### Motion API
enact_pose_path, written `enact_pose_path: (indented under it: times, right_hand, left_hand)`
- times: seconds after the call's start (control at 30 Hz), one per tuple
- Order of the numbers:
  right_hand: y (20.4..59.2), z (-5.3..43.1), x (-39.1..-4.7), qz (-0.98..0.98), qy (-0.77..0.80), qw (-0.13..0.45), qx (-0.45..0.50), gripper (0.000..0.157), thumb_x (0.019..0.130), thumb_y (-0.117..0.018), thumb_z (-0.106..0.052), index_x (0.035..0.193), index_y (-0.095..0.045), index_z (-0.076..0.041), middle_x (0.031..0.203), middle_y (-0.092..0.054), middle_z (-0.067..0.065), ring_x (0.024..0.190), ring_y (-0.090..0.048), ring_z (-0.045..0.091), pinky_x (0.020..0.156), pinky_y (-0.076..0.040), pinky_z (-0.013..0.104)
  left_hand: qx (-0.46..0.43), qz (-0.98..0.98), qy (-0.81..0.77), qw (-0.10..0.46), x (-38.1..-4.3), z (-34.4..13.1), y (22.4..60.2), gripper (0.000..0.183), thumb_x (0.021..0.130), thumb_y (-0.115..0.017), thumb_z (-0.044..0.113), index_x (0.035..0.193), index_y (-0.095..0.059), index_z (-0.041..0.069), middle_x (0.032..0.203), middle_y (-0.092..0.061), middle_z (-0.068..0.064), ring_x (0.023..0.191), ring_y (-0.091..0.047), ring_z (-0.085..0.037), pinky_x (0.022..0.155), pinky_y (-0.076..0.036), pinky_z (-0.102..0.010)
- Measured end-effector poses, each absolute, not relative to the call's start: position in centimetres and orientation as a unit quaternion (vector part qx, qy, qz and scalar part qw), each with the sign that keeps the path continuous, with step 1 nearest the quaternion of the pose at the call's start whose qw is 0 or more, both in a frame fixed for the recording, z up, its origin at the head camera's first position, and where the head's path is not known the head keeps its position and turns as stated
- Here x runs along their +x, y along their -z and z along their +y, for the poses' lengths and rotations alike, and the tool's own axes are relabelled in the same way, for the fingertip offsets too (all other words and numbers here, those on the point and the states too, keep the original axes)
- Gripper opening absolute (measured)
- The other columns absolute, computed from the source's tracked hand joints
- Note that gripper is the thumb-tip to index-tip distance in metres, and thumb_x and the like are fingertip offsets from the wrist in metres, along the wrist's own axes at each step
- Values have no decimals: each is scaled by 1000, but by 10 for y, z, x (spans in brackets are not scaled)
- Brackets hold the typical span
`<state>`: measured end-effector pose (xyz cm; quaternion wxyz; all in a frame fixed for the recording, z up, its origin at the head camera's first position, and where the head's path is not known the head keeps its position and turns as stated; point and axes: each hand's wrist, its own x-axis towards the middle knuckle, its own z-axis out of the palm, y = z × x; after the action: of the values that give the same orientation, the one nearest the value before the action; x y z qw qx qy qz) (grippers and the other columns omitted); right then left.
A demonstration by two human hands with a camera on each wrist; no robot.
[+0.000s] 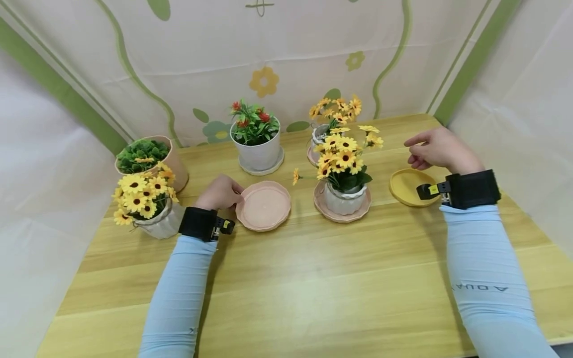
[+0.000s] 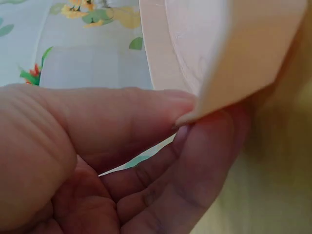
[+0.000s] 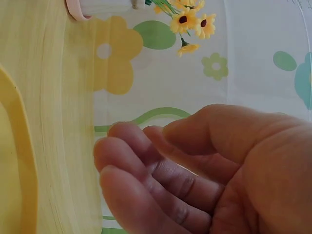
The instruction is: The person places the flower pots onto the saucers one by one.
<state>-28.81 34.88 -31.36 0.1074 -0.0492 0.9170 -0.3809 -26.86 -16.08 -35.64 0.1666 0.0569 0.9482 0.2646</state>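
My left hand (image 1: 221, 193) pinches the left rim of a round pink saucer (image 1: 264, 206) with a scalloped edge. In the left wrist view the thumb lies on one side of the saucer's rim (image 2: 243, 73) and the fingers on the other. My right hand (image 1: 436, 149) hovers over the far side of a round yellow saucer (image 1: 405, 186), its fingers loosely bent and nothing between them. The right wrist view shows that hand (image 3: 185, 170) with thumb and fingers apart from the yellow saucer's edge (image 3: 27, 161).
A white pot of yellow flowers (image 1: 344, 199) stands on a pink saucer, with another flower pot (image 1: 320, 134) behind it. A white pot with red flowers (image 1: 257, 151) is at the back. At left are a pink pot (image 1: 176, 166) and a white flower pot (image 1: 163, 221).
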Motion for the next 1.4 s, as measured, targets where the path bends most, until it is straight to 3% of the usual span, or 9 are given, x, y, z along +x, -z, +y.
enact_pose_path:
  times: [0.3, 0.53, 0.7, 1.0, 1.23, 1.33, 1.4]
  right_hand:
    - [316, 354, -283, 919, 375, 110, -49, 39, 104, -45, -10, 133, -49, 15, 87, -70, 17, 74, -70, 28, 66, -61, 36]
    - [303, 352, -272, 924, 371, 80, -41, 43, 104, -46, -19, 134, -51, 12, 88, -71, 14, 72, -70, 19, 64, -60, 29]
    - [287, 338, -260, 924, 380, 27, -41, 44, 104, -47, -24, 132, -55, 9, 88, -71, 12, 70, -69, 15, 62, -59, 26]
    - [250, 289, -226, 890, 440, -114, -39, 36, 100, -53, -19, 126, -65, 2, 76, -70, -6, 66, -68, 7, 60, -55, 15]
    - [247, 216, -190, 868, 402, -231, -178, 22, 95, -61, -7, 113, -74, -2, 76, -70, 3, 62, -64, 6, 57, -52, 11]
    - [259, 180, -183, 863, 354, -246, -265, 21, 92, -63, -2, 108, -76, -5, 64, -63, 1, 50, -52, 6, 46, -43, 12]
    - [270, 156, -182, 862, 330, -222, -313, 21, 91, -64, -1, 107, -77, -4, 58, -57, -2, 46, -44, 6, 41, -36, 17]
  left_hand:
    - [41, 939, -298, 165, -267, -153, 358, 21, 85, -69, 3, 105, -75, -1, 70, -68, -7, 60, -61, -16, 56, -49, -24]
    - [30, 937, -305, 168, -268, -147, 355, 19, 87, -69, 4, 105, -74, 0, 73, -69, -8, 61, -63, -18, 57, -50, -25]
    - [24, 933, -316, 170, -268, -148, 354, 20, 86, -69, 2, 105, -74, -1, 75, -69, -9, 61, -63, -18, 57, -52, -25]
    - [22, 930, -325, 169, -267, -151, 355, 20, 84, -69, 1, 104, -74, -1, 76, -70, -10, 61, -63, -17, 60, -54, -28]
    - [18, 929, -326, 172, -266, -154, 357, 19, 84, -69, 1, 103, -74, -1, 77, -70, -10, 61, -64, -17, 62, -56, -29]
    - [17, 929, -328, 171, -265, -155, 358, 20, 83, -69, 0, 102, -74, -1, 77, -70, -10, 61, -64, -17, 62, -56, -29]
    - [14, 929, -329, 170, -263, -157, 360, 19, 83, -69, 0, 101, -74, -1, 77, -70, -11, 61, -64, -18, 62, -56, -30]
